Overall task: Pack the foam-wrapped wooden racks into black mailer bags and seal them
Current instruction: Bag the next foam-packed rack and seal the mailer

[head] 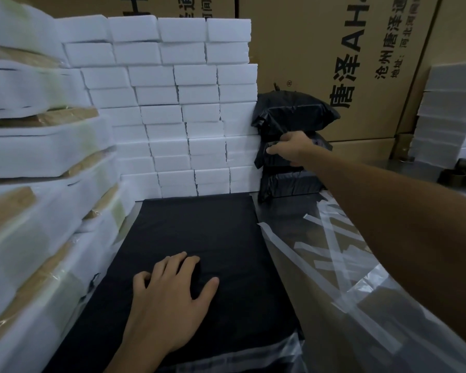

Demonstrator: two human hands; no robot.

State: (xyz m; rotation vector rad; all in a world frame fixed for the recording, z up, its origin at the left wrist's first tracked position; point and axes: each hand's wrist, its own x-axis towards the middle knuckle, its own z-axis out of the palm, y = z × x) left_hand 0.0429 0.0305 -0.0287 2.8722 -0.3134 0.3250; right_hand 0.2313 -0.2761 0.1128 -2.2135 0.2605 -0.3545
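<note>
Head view looks down on a flat stack of empty black plastic mailer bags (pixel 199 238), the landmark for everything else. The left hand (pixel 170 300) rests on the near part of that stack, palm down, fingers spread and slightly bent, pressing the top bag without gripping it. Beyond the stack's far right corner stands a pile of packed black mailer bags (pixel 291 146); the right hand (pixel 291 149) reaches out to it, fingers and thumb curled round a fold of the middle packed bag. Left of the flat stack rise foam-wrapped wooden racks (pixel 43 146), piled high, brown wood showing at their ends. Behind the stack stands a wall of white foam blocks (pixel 172 103), with printed brown cardboard cartons (pixel 334 63) farther back. Right of the stack lies a clear plastic sheet (pixel 334 265) crossed with tape strips.
</note>
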